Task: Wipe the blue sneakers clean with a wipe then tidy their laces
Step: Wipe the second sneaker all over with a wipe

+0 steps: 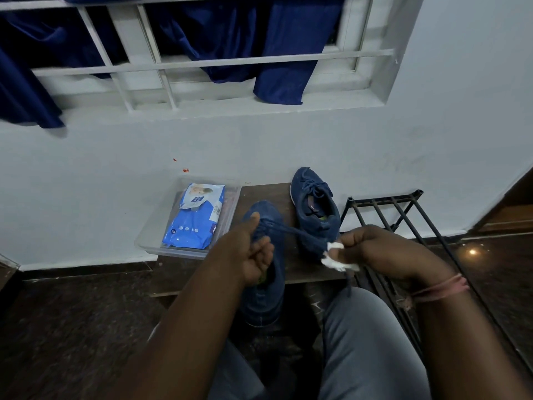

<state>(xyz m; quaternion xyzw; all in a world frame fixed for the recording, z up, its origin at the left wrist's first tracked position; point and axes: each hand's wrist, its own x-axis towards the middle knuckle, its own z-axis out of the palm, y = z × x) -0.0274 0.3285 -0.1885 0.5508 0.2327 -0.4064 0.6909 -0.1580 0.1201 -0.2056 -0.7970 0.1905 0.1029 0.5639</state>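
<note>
Seated view down onto a low dark wooden board point(259, 189) set against a white wall. Near blue sneaker point(264, 298) at the board's front edge, toe toward the wall, heel overhanging toward the knees. Left hand point(248, 252) over its lacing, fingers curled around the near part of the lace point(291, 230), thumb up against the tongue area. Lace drawn taut across to the right hand point(375, 249), fingers closed in a pinch on both the lace end and a crumpled white wipe point(336, 259); remaining tail of the lace hanging below the fist over the board's right front corner. Second blue sneaker point(315, 209) toward the board's rear right, toe at the wall, laces tied loosely, apart from both hands. Clear plastic tray point(150, 241) on the board's left end, overhanging its left edge, containing a blue wipes packet point(193, 223) lying flat. Black metal rack point(403, 215) just beside the board's right edge, on the dark floor. Pink thread band point(441, 288) around the right wrist. Grey trouser legs in the foreground. Barred window with dark blue curtain point(277, 53) above.
</note>
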